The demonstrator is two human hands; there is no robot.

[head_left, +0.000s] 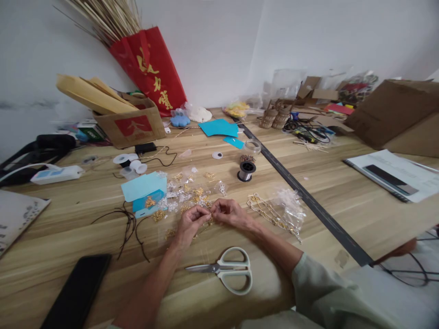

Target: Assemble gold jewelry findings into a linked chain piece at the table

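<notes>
1. Scissors (217, 268) laid on worktop (329, 176), blades pointing L.
2. Tiny gold pc. (211, 215) pinched btwn fingertips of L hand (192, 222) & R hand (230, 213); exact shape can't be told.
3. Gold-tone findings (200, 197) heaped just beyond.
4. Wire spool (246, 173) stood farther back.

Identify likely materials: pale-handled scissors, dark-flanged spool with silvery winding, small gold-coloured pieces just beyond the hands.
Pale-handled scissors: blades look like steel, grey with a sheen; smooth handles, probably plastic.
Dark-flanged spool: flanges likely plastic, evenly dark; silvery winding gleams, perhaps metal wire.
Small gold-coloured pieces: bright glints suggest plated metal; too small to rule out coated plastic.
</notes>
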